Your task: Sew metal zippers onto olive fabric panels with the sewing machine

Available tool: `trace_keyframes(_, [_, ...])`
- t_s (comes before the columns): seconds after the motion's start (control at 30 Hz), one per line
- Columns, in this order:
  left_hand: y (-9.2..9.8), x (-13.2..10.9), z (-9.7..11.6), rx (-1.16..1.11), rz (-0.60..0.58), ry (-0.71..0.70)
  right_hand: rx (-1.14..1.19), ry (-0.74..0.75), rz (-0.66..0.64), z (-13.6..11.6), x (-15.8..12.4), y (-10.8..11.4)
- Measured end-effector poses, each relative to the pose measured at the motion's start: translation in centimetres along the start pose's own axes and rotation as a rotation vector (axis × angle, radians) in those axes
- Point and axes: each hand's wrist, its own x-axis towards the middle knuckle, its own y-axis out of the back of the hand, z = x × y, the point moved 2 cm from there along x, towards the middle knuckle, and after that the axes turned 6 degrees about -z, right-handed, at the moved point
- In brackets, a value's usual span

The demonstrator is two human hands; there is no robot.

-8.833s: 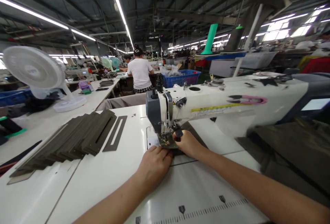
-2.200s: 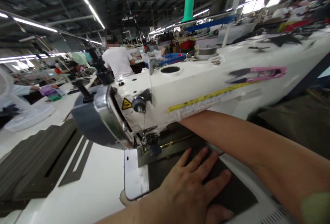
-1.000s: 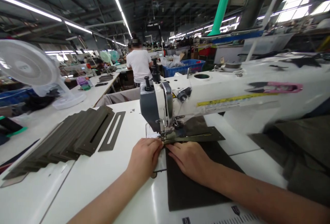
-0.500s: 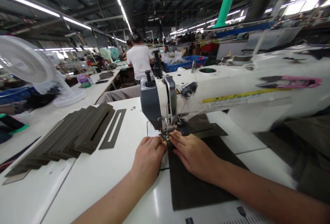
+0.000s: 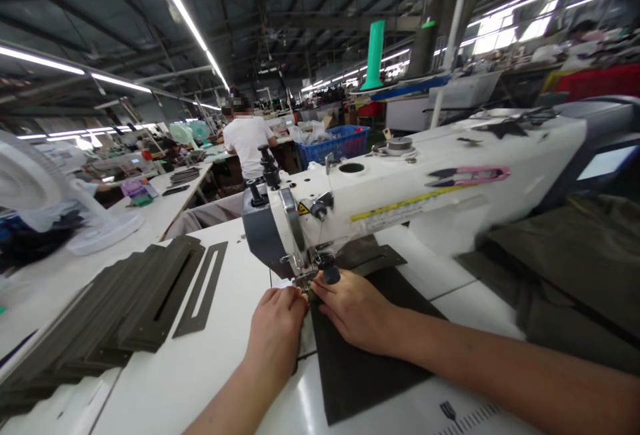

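A white sewing machine (image 5: 287,231) stands before me, its presser foot down near both hands. Under it lies a dark olive fabric panel (image 5: 350,381), which spreads towards me and to the right. My left hand (image 5: 277,325) is closed, fingers curled with their tips at the panel's edge beside the foot. On the other side my right hand (image 5: 355,308) rests over the fabric, fingers pressed together and thumb tucked in by the needle. The fingertips and the stitching spot are partly hidden. A slotted fabric strip (image 5: 373,260) lies behind the right hand.
Overlapping slotted pieces (image 5: 145,295) are stacked at left, with one single slotted piece (image 5: 191,325) beside them. Pink-handled thread snips (image 5: 480,174) lie on the machine arm. More dark fabric (image 5: 565,268) is at right. A white fan (image 5: 105,231) and a co-worker (image 5: 247,145) are beyond.
My view has turned to the right, so the machine and table appear further left and lower. Both hands stay at the presser foot on the fabric, with little visible movement.
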Motion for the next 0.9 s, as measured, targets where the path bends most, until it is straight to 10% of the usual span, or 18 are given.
trace_keyframes(0.9, [-0.4, 0.3, -1.0, -0.067, 0.077, 0.021, 0.039, 0.037, -0.035, 1.4, 0.7, 0.5])
